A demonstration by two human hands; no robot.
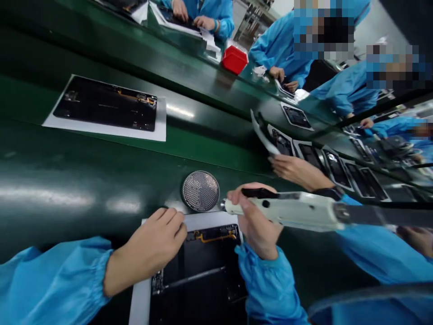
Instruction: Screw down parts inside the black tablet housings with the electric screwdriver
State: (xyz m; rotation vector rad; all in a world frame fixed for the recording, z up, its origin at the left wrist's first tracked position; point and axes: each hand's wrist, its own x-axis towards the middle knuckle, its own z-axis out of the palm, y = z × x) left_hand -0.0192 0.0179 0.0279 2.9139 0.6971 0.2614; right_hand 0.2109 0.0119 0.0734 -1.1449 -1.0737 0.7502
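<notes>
My right hand [259, 221] is wrapped around a pale electric screwdriver [294, 210], which lies nearly level with its tip pointing left. Below the hands is an opened black tablet housing [199, 280] with an orange flex cable [216, 236] along its top, resting on a white sheet [140, 298]. Over the housing's upper left corner, my left hand [154, 239] is closed with fingers curled down; what they pinch, if anything, is hidden. Just beyond both hands sits a round metal dish [200, 191] covered in small holes, close to the screwdriver's tip.
Another tablet housing [104, 104] lies on white paper on the green conveyor [209, 162]. At right, a co-worker's hand [301, 171] lifts a sheet-backed panel [262, 133] beside a row of tablets [338, 169]. Across the line stand several co-workers and a red bin [235, 58].
</notes>
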